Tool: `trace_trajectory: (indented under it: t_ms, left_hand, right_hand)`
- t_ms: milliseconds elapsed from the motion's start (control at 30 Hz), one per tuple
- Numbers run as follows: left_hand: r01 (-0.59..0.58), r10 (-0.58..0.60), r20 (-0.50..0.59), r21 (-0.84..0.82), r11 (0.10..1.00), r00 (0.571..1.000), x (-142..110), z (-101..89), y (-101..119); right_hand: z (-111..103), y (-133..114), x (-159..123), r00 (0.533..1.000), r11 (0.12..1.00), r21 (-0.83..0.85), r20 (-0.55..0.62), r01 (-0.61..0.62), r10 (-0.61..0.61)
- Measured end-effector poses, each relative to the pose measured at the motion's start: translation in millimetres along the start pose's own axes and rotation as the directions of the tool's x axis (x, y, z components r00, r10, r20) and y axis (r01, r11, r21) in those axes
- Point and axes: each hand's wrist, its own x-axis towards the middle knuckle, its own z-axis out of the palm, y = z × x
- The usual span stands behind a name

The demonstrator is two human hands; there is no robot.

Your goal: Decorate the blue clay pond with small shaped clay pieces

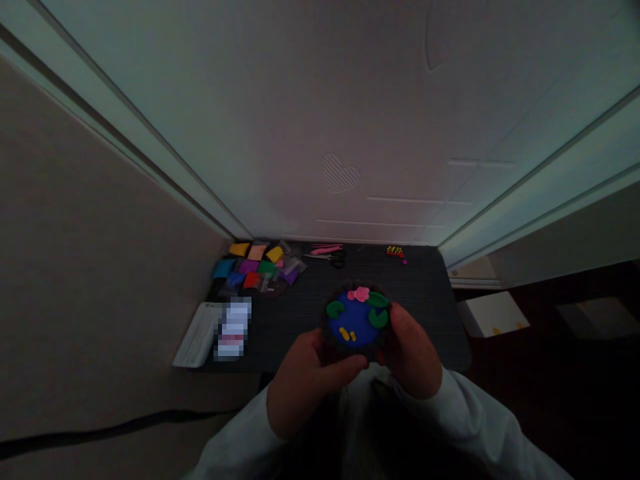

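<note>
Between my two hands is a round clay pond model [357, 327], raised above the dark table. Its surface is blue with a dark scalloped rim, green lily pads, a pink flower at the far edge and two small yellow pieces near me. My left hand [313, 370] is closed on the near left side, thumb along the near rim. On the right side my right hand [413, 350] grips the rim, its fingertips partly hidden underneath.
Bags of coloured clay [257, 267] lie at the table's [280, 327] far left. Behind the model are scissors [333, 257] and pink tools [327, 249]. Small yellow and red pieces [395, 252] sit far right. Papers [200, 333] and a blurred-out phone-like object [234, 328] lie left.
</note>
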Motion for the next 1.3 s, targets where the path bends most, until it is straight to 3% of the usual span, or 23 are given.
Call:
trace_trajectory:
  t_ms: [300, 567, 800, 1300]
  left_hand:
    - [-0.010, 0.010, -0.009, 0.016, 1.000, 1.000, 1, -1.7, -1]
    - [-0.024, 0.024, -0.040, -0.011, 1.000, 0.999, 0, -6.5, -2]
    - [-0.036, 0.035, -0.098, -0.007, 0.999, 0.995, 0, -6.1, -3]
    - [-0.039, 0.035, -0.104, -0.035, 0.999, 0.994, 0, -9.5, -11]
  right_hand:
    - [-1, 7, 0, 0.999, 0.985, 0.171, 0.025, -0.034, 0.030]
    - [-5, 15, -2, 0.985, 0.958, 0.283, 0.170, -0.057, 0.009]
    - [-10, 13, -5, 0.980, 0.978, 0.200, 0.199, -0.060, 0.019]
    - [-10, 14, -4, 0.980, 0.990, 0.098, 0.183, -0.098, 0.079]
